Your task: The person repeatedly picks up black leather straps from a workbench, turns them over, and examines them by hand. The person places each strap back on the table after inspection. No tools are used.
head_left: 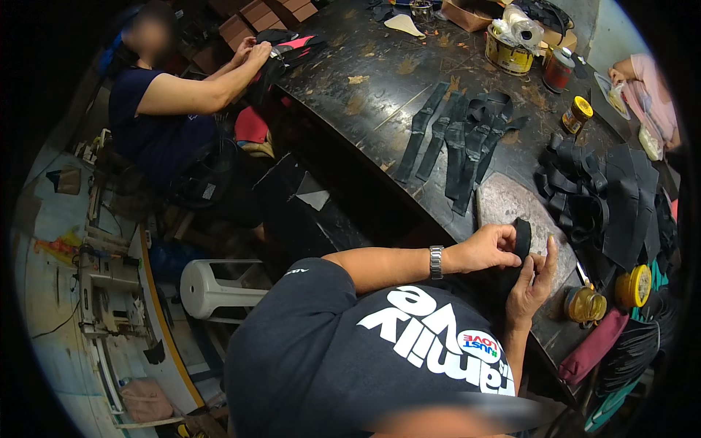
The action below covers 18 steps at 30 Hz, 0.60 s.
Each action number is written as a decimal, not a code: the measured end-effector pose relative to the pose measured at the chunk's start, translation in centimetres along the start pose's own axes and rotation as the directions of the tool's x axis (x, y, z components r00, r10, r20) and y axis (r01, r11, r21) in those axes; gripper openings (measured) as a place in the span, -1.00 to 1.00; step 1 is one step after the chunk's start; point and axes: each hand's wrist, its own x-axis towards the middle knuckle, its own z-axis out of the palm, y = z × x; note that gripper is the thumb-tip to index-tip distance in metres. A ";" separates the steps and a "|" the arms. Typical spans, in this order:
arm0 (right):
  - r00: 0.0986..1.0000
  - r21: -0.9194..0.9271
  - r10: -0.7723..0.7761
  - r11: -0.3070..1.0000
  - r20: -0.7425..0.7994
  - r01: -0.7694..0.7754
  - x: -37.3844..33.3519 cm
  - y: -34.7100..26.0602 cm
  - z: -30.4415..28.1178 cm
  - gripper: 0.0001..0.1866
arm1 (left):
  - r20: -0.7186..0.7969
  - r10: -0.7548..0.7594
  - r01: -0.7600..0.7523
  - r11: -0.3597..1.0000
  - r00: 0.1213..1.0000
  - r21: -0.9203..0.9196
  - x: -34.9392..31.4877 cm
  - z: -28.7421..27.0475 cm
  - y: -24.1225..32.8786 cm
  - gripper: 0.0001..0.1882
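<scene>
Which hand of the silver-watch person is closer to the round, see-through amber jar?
Right. The right hand is left of the jar; the left hand is farther left.

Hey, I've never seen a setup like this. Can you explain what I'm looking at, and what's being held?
There's no machine working here: these are a person's own bare hands. The picture comes from a wide fisheye camera worn on the head, looking down, so straight edges bend near the rim.

The left hand, below a silver metal wristwatch, pinches a short black strip of material. The right hand is at its lower end.

On the dark, stained table lie a grey, stone-like slab near the hands, flat black strips beyond it, and a heap of curled black strips to the right. Farther back stands a small jar with a yellow lid. Another person in a dark top sits at upper left.
</scene>
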 end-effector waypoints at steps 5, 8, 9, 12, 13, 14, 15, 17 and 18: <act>0.999 -0.038 -0.018 0.999 -0.038 0.017 -1.2 -0.2 -0.7 -0.39 | 0.011 -0.054 0.055 0.996 0.998 -0.063 -0.7 1.4 0.2 -0.79; 0.996 -0.106 -0.016 0.994 -0.090 0.006 -1.0 -0.5 -2.1 -0.40 | 0.073 -0.092 0.095 0.995 0.993 -0.030 0.5 2.3 0.4 -0.79; 0.995 -0.085 -0.001 0.996 -0.096 -0.007 -1.0 -0.8 -2.5 -0.40 | 0.084 -0.071 0.073 0.997 0.994 -0.031 0.7 2.6 0.6 -0.80; 0.989 -0.065 0.015 0.998 -0.149 -0.024 -1.0 -1.3 -3.6 -0.42 | 0.119 -0.128 0.120 0.991 0.985 0.066 1.7 3.9 1.1 -0.81; 0.982 -0.130 0.014 0.991 -0.189 -0.039 -1.1 -1.4 -3.9 -0.44 | 0.124 -0.125 0.122 0.992 0.984 0.029 1.8 4.0 1.2 -0.81; 0.978 -0.261 -0.052 0.965 -0.200 -0.002 -1.0 -1.2 -4.4 -0.43 | 0.145 -0.109 0.104 0.993 0.983 0.048 2.1 3.9 1.2 -0.80; 0.968 -0.352 -0.139 0.934 -0.210 0.058 -0.9 -1.0 -4.9 -0.42 | 0.159 -0.105 0.094 0.992 0.982 0.078 2.5 3.6 1.1 -0.79; 0.962 -0.317 -0.097 0.948 -0.255 0.012 -1.1 -0.6 -6.3 -0.39 | 0.150 -0.108 0.120 0.990 0.983 -0.073 3.3 3.7 0.7 -0.80; 0.944 -0.083 -0.041 0.996 -0.327 0.015 -1.0 -0.3 -7.1 -0.37 | 0.168 -0.140 0.147 0.989 0.976 -0.029 4.0 3.6 0.8 -0.77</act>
